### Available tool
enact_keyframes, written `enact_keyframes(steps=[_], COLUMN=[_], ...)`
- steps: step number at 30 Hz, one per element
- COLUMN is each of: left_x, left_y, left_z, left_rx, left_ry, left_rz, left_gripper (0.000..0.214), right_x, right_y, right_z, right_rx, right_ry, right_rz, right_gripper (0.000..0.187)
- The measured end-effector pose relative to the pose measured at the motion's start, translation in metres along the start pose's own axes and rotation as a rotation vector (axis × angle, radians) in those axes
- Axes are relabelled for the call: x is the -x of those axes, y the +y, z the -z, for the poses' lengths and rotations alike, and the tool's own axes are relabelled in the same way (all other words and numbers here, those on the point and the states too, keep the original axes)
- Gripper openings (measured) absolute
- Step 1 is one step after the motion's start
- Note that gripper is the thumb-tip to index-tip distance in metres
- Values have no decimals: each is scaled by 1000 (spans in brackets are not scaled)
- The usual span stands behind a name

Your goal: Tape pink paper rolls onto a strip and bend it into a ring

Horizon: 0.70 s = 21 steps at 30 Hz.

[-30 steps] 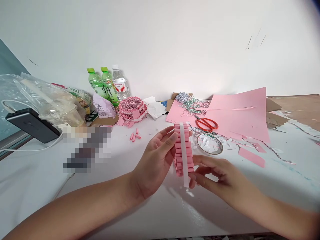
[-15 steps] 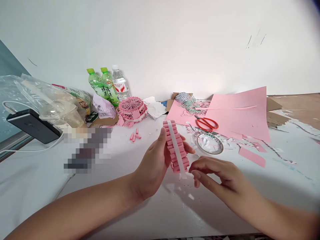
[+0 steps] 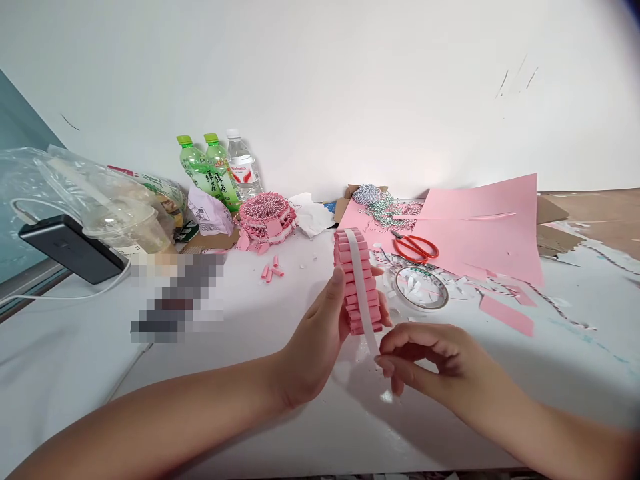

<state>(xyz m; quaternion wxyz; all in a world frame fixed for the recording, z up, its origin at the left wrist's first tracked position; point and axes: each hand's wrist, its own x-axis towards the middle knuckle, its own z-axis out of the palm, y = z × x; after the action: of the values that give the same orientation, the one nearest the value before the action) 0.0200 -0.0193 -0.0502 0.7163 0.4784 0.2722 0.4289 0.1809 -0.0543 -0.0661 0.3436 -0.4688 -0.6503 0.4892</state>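
Note:
A ring of pink rolled paper tubes [image 3: 371,297] is held up on its edge above the table, with my left hand [image 3: 320,327] closed around it, thumb on the near side and fingertips showing on the far side. Along the tubes runs a strip of white tape [image 3: 359,273], its lower end hanging free of the ring. Thumb and index finger of my right hand [image 3: 440,363] pinch that loose tape end just below the ring. The far side of the ring is hidden by my left hand.
Behind stand a pink decorated paper piece [image 3: 267,217], bottles [image 3: 220,173] and string [image 3: 390,210]. Red-handled scissors [image 3: 417,249], a tape roll [image 3: 423,289] and pink card [image 3: 490,227] lie right. Several loose pink tubes [image 3: 273,270] lie left of the ring; a phone-like dark device [image 3: 73,250] leans far left.
The ring has risen and turned slightly in my left hand. My right hand has moved a little downward, drawing the tape end away from the tubes.

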Motion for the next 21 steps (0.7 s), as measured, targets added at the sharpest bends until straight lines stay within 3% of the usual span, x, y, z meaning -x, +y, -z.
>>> enact_keyframes(steps=[6, 14, 17, 21], left_x=[4, 4, 3, 1], left_y=[-6, -8, -11, -17], left_z=[4, 1, 2, 6], left_rx=[-203, -276, -314, -317], left_ry=[36, 126, 186, 166], left_rz=[-98, -56, -65, -54], left_gripper=[49, 45, 44, 43], right_x=[7, 7, 10, 18], right_y=[-3, 5, 6, -3], right_z=[2, -1, -3, 2], right_rx=[-304, -628, -694, -678], right_ry=[-167, -224, -225, -300], right_rz=[-26, -129, -146, -181], right_gripper=[19, 22, 19, 26])
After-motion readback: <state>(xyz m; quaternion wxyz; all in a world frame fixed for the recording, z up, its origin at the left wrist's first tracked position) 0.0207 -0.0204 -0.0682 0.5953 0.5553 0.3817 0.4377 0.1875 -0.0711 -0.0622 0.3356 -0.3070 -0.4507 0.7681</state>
